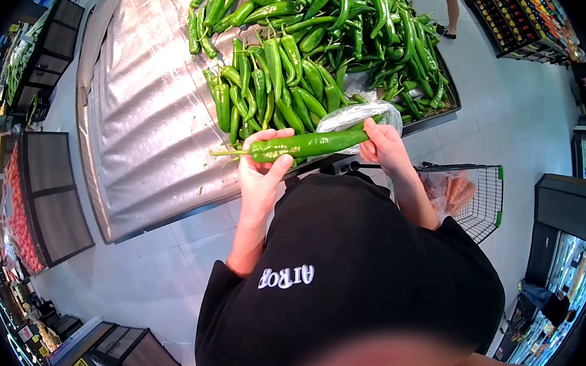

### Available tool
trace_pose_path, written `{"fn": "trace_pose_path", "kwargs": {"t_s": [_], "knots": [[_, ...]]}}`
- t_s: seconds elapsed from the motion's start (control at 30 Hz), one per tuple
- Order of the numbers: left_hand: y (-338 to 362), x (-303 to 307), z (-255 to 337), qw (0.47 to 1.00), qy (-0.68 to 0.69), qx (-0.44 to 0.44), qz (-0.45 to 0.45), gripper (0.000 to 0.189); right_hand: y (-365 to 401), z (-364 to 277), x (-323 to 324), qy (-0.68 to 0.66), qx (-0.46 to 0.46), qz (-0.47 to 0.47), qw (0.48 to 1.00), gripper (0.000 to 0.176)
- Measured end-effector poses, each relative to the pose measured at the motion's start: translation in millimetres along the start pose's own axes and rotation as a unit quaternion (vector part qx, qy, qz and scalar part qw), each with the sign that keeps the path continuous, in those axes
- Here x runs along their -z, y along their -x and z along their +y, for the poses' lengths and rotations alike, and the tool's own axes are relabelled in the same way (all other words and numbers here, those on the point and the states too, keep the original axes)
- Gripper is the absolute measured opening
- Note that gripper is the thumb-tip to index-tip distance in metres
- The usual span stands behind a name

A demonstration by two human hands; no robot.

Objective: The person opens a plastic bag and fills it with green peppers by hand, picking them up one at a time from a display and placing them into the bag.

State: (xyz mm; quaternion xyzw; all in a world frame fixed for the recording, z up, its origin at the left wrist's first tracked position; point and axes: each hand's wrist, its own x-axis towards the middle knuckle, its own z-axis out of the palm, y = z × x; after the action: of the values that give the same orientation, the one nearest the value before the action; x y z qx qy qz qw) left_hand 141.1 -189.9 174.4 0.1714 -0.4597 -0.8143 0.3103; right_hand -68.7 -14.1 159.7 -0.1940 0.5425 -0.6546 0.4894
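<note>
A long green pepper (310, 144) lies level between my two hands, its stem pointing left. My left hand (264, 168) grips the stem end, with the thumb below and fingers above. The tip end is pinched in my right hand (381, 145). Just behind the pepper sits a clear plastic bag (349, 114), partly hidden by the pepper and my right hand. Beyond it, a big heap of green peppers (323, 36) covers the right part of the display stand.
The display's ridged silver surface (144, 126) extends left. A shopping cart (480, 202) with bagged orange-brown items (455, 193) stands at right. A person's legs (452, 5) show at the upper right, near a bottle shelf (516, 7). Red produce (20, 211) fills a left bin.
</note>
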Motion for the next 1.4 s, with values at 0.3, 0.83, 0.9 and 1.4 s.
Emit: {"fn": "trace_pose_path", "kwargs": {"t_s": [0.3,0.83,0.9,1.4], "knots": [[-0.6,-15.0,8.1,0.981,-0.115,-0.133,0.083,0.057,-11.3,26.1,-16.6,0.044,-0.136,-0.017,0.99,0.074],[-9.6,-8.6,1.2,0.972,-0.209,-0.101,0.031,0.064,-0.5,12.9,-14.7,0.045,-0.044,-0.015,0.998,0.08],[-10.7,-3.7,-7.2,0.983,-0.169,-0.064,0.034,0.061,8.9,0.2,-13.6,0.051,0.008,0.001,0.999,0.08],[-25.0,2.3,-81.4,0.83,-0.532,0.013,-0.166,0.04,32.2,-27.5,78.4,0.167,0.265,0.369,0.875,0.039]]}}
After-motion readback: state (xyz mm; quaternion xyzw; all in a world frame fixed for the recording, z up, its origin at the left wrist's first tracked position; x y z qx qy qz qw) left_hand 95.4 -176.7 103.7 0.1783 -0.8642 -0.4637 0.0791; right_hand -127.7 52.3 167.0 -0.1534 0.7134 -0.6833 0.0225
